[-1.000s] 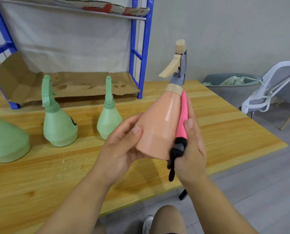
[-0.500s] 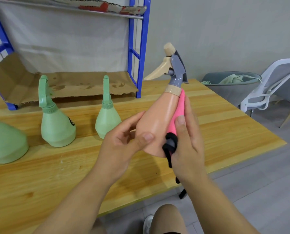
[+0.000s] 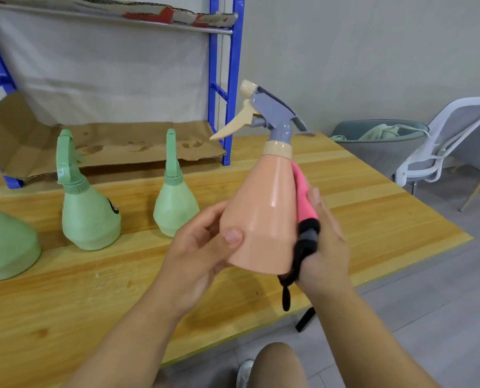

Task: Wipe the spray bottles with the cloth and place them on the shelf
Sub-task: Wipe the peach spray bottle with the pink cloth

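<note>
While the wooden table [image 3: 373, 197] holds 3 green spray bottles [image 3: 90, 217] standing upright in a loose row, and the blue shelf [image 3: 231, 79] behind them shows only its cardboard liner [image 3: 121, 147], the step in hand is the wiping of 1 bottle, so the task looks early. The peach spray bottle [image 3: 264, 219] is held in the air above the table's near edge, roughly upright, its nozzle pointing left toward the shelf. The left hand [image 3: 202, 253] grips its lower body, thumb across the front and fingers round the far side. The right hand [image 3: 326, 247] pins the cloth [image 3: 303, 197] against the bottle's right flank, thumb laid along the pink part. The cloth's black end bunches in the palm and a tail hangs below the base. The other fingers of that hand are hidden behind the bottle.

To do this well, I judge the left hand should turn the bottle a little at a time while the right draws the cloth from collar to base, so each facet gets covered. Smooth plastic may slip, so a firm hold low down helps. The beige collar [image 3: 277, 149] and grey trigger head [image 3: 272, 113] have crevices that want a folded corner of cloth, worked without squeezing the trigger [image 3: 233, 127].
</note>
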{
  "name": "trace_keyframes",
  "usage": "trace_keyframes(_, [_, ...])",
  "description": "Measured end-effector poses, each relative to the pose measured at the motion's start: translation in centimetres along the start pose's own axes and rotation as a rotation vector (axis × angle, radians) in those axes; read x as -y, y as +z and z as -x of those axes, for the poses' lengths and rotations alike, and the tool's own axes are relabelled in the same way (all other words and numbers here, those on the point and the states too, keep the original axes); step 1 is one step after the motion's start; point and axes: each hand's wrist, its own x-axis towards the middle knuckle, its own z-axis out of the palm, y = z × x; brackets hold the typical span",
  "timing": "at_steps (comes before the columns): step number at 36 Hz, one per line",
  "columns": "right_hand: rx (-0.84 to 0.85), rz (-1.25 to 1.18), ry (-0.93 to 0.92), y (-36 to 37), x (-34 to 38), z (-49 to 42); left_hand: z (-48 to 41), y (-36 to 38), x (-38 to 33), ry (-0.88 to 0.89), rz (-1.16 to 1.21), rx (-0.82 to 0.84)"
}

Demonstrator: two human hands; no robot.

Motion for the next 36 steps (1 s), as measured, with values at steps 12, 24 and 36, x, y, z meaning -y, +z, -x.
trace_keyframes(12, [-0.113, 0.003, -0.115, 1.3, -1.1, -0.4, -1.1, -0.2, 0.0, -0.003, -0.128, -0.113])
trace_keyframes(24, [0.056, -0.028, -0.036, 0.5, -0.7, -0.6, -0.6, -1.1, 0.2, 0.060, -0.124, -0.008])
trace_keyframes(36, [-0.003, -0.168, -0.130, 1.1, -0.3, -0.3, -1.1, -0.4, -0.6, 0.112, -0.116, -0.119])
